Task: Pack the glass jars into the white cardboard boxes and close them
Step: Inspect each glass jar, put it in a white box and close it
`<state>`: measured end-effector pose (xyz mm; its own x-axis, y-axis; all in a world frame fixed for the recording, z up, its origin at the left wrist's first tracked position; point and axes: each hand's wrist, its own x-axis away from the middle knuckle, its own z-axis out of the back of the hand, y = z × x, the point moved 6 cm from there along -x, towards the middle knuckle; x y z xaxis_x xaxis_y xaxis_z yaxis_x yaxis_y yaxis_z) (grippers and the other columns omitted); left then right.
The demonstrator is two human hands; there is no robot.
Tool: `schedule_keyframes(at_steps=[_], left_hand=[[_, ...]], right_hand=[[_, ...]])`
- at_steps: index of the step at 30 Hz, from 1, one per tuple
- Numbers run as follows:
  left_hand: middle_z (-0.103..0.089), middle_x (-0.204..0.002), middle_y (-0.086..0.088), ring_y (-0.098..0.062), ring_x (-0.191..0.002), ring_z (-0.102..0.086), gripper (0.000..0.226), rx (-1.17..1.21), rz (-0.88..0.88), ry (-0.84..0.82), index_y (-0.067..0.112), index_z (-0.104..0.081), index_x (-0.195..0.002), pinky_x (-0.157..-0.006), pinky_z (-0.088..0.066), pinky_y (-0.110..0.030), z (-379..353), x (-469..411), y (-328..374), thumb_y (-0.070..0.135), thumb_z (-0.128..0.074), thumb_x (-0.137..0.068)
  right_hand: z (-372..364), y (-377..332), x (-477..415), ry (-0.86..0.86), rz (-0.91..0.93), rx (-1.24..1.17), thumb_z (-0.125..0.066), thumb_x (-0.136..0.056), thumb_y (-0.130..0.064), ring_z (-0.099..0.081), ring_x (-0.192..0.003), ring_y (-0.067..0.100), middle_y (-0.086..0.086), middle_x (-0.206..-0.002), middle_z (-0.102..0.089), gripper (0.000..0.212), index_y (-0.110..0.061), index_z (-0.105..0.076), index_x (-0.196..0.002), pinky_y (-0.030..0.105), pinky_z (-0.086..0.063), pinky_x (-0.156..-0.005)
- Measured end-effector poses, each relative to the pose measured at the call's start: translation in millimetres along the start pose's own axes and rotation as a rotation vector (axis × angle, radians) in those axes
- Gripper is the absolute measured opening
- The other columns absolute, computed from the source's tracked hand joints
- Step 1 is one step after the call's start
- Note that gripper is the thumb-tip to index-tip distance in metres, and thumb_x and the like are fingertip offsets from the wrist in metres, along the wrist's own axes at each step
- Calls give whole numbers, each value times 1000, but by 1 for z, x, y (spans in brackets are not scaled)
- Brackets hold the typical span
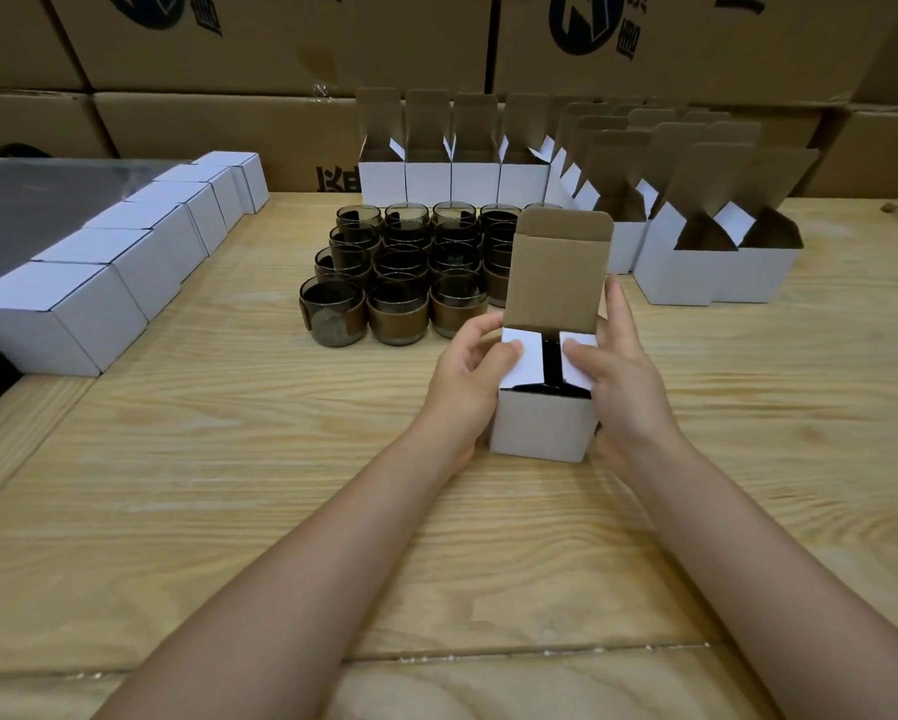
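Head view. Box (540, 426) upright between both hands, mid-table (228, 459). Left hand (467, 379) grips its left wall, thumb pressing the left side flap down. Right hand (626, 392) grips the right wall, thumb on the right flap. Lid flap stands up at the far side. Gap between side flaps is dark; contents not discernible. Jars (400, 272) grouped just behind. Closed boxes (72, 309) in a row at left. Open boxes (696, 275) behind, right.
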<state>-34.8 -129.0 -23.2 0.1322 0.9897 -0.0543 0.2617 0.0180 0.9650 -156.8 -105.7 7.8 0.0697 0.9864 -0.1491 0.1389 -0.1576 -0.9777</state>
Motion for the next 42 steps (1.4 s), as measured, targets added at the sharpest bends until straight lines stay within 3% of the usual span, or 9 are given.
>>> schedule_keyframes(at_steps=[5, 8, 13, 16, 20, 26, 29, 37, 42], left_hand=[[-70, -87, 4, -11, -77, -65, 28, 23, -25, -14, 27, -58, -112, -69, -53, -28, -1, 0, 0, 6, -49, -96], [-67, -71, 14, -3, -66, -61, 33, 19, -66, -13, 34, -57, -103, -59, -50, -21, -2, 2, 3, 3, -47, -96], [-63, -75, 15, -5, -68, -57, 45, 14, -112, 6, 38, -63, -71, -56, -45, -21, -3, 7, 11, 6, -46, -98], [-62, -86, 7, -11, -72, -56, 51, 18, -119, 20, 36, -62, -63, -54, -43, -21, -3, 8, 13, 5, -43, -99], [-63, -103, -3, -14, -78, -60, 51, 38, -117, -2, 37, -62, -63, -56, -47, -22, -5, 10, 13, 7, -42, -99], [-65, -113, -5, -17, -87, -61, 35, 121, -64, -82, 32, -64, -73, -64, -49, -24, -5, 12, 9, 13, -46, -95], [-61, -115, -7, -18, -92, -59, 20, 156, -48, -127, 24, -62, -83, -69, -48, -26, -6, 11, 7, 22, -43, -89], [-59, -110, 3, -22, -102, -53, 34, 18, -158, -114, 25, -57, -87, -88, -41, -43, -8, 14, 12, 53, -55, -70], [-59, -106, 4, -21, -97, -54, 25, -18, -151, -113, 28, -53, -88, -80, -44, -38, -9, 16, 11, 49, -49, -76]], right_hand=[[0, 0, 0, 25, 36, -64, -42, -94, 8, -63, -110, 21, -3, -122, -62, 61, -44, -45, -125, 40, -54, -89], [2, 3, 3, 89, 40, -161, -43, -91, 9, -63, -100, 28, 2, -105, -67, 45, -31, -59, -103, 45, -51, -85], [8, 6, 3, 61, 20, -222, -42, -86, -21, -59, -105, 20, 0, -112, -64, 31, -18, -66, -66, 33, -46, -86], [8, -1, 6, -83, 125, 61, -50, -77, -43, -54, -112, 15, -4, -116, -60, 24, -27, -66, -72, 29, -41, -85], [8, -11, 11, -278, 250, 375, -59, -72, -47, -48, -121, 6, -1, -126, -54, 32, -27, -63, -97, 10, -40, -82], [9, -11, 9, -261, 293, 416, -62, -83, -22, -51, -117, 3, -5, -121, -58, 18, -32, -67, -97, 10, -43, -83], [9, -11, 10, -281, 313, 448, -58, -86, -22, -49, -116, -2, -6, -122, -56, 21, -33, -67, -101, 8, -42, -82], [8, -12, 11, -273, 364, 481, -57, -88, -24, -51, -114, -3, -11, -121, -55, 23, -38, -65, -104, 16, -46, -80], [8, -8, 11, -287, 361, 498, -58, -88, -28, -48, -120, 0, -19, -122, -53, 25, -44, -66, -106, 20, -46, -81]])
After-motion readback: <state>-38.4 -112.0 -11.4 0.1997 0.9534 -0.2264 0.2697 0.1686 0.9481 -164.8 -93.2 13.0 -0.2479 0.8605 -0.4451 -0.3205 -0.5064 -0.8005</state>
